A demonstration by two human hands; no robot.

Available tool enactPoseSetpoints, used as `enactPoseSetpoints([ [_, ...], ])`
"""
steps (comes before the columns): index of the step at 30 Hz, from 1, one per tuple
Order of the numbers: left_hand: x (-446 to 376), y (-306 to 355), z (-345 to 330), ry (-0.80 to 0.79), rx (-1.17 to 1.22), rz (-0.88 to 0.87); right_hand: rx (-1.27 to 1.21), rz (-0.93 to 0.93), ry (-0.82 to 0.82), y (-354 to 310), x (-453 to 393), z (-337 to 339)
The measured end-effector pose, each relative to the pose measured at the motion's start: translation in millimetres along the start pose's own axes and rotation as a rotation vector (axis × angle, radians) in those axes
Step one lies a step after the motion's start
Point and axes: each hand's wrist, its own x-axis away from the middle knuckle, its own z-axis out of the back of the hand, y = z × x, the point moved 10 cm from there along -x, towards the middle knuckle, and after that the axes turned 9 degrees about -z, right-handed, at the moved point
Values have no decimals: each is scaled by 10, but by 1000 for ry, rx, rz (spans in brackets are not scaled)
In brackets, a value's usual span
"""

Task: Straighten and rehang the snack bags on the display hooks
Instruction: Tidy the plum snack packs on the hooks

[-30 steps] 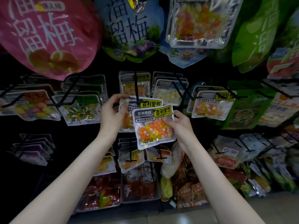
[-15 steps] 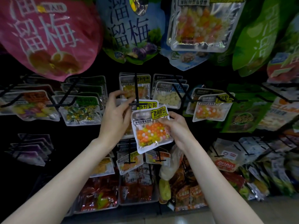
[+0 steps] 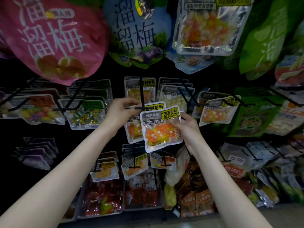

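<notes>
Dim shop wall of black display hooks, crowded with hanging snack bags; big pink bag (image 3: 54, 38) and blue bag (image 3: 136, 32) overhead, trays of red packets (image 3: 102, 198) at the bottom. Since a second ago the left hand (image 3: 120, 112) has risen from the hung bag (image 3: 133, 129) to the hook (image 3: 139, 108), and now its fingers are curled together in a pinch on the black crossbar near the tip. Right hand (image 3: 187, 124) keeps its clamp on the right edge of the loose bag (image 3: 162, 127), thumb on the front face. That bag has lifted and levelled: it sat lower and tilted, and its top edge now lies just right of the hook tip, overlapping the hung bag behind it. Hang hole too small to make out. Reading: hook is being steadied for threading; bag is not yet on. Next move likely needs the hole lined up with the tip, then a push back along the hook.
</notes>
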Motion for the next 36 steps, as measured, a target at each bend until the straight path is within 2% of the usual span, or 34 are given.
enactPoseSetpoints([
  [2,1,-8,13,1,34,19,-1,9,-10,-12,15,-9],
  [7,40,-223,-46,-34,237,231,-30,9,-9,-10,23,-23],
  [14,39,-252,-35,23,283,266,-37,27,14,-68,54,5],
  [21,9,-133,-5,9,181,154,17,50,42,-75,72,10],
  [25,-104,-179,56,144,37,130,143,167,192,-160,116,101],
  [28,-152,-177,104,194,-83,60,206,258,112,-243,195,21],
  [32,75,96,251,267,-232,-207,212,298,29,-301,232,-130],
  [34,204,191,241,247,-226,-292,202,324,10,-333,220,-250],
  [36,283,231,166,180,-250,-307,182,345,-3,-354,204,-393],
])
